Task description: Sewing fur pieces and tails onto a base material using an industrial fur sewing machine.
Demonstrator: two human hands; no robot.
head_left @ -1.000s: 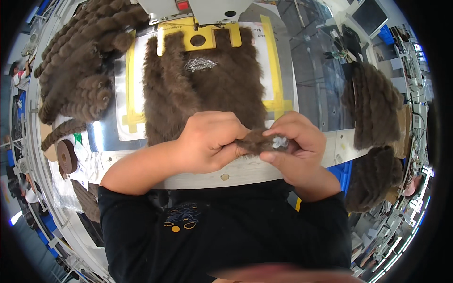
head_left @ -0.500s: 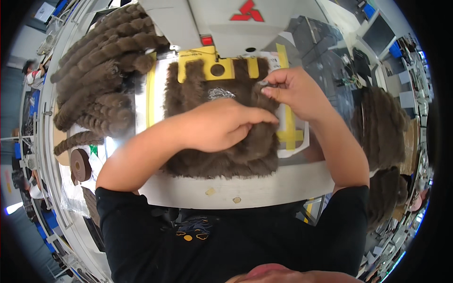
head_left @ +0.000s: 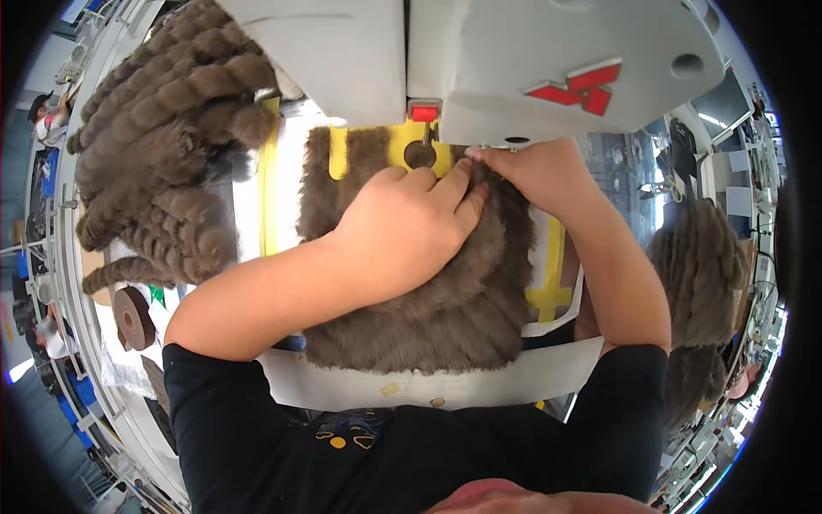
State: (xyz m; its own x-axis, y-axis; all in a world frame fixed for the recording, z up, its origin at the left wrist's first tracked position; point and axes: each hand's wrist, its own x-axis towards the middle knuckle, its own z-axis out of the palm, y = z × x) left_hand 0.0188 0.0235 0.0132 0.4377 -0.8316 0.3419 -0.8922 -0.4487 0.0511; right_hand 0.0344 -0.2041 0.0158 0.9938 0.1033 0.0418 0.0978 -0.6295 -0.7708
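Observation:
A brown fur piece (head_left: 411, 334) lies under my hands, its far end beside a yellow plate (head_left: 340, 154) with a round hole. My left hand (head_left: 411, 218) rests across the fur with its fingers bent and closed, gripping a fold near the far right. Right beside those fingertips, my right hand (head_left: 544, 171) pinches the fur's far right part between thumb and fingers. Just beyond both hands stands a white sewing machine head (head_left: 505, 68) with a red part (head_left: 424, 111) low on its front. My left hand covers the middle of the fur.
Strips of brown fur are heaped (head_left: 180, 146) at the left, and more fur (head_left: 706, 274) hangs at the right. A brown tape roll (head_left: 134, 318) sits at the left. Yellow tape (head_left: 268, 206) borders the work area. A white board edge (head_left: 342, 381) lies nearest me.
My left hand has moved from the middle of the fur up to my right hand's fingertips, covering the silvery patch. The view has shifted closer to the machine head, which looms larger.

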